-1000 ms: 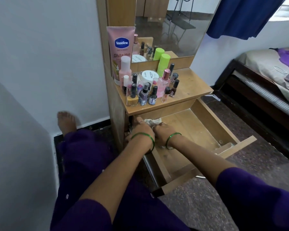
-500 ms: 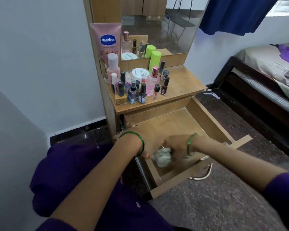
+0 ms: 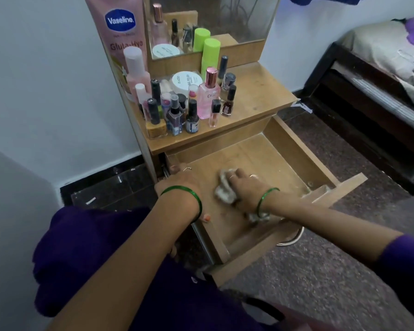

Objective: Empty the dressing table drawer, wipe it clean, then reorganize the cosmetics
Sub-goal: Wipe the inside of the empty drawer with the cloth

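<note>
Grey cloth [image 3: 225,189] bunched under right hand's [image 3: 245,187] clenched grip, on drawer [image 3: 261,154] floor.

Person wears dark purple clothing: purple sleeve [image 3: 402,256] ends partway down the right forearm, purple fabric [image 3: 101,259] covers the lap, forearms bare. Thin green bangle on each wrist, left bangle [image 3: 184,199], right bangle [image 3: 265,199]. Left hand [image 3: 179,180] has a thin ring; right hand [image 3: 246,187] has rings on two fingers; an orange-painted nail shows near the left wrist.
</note>
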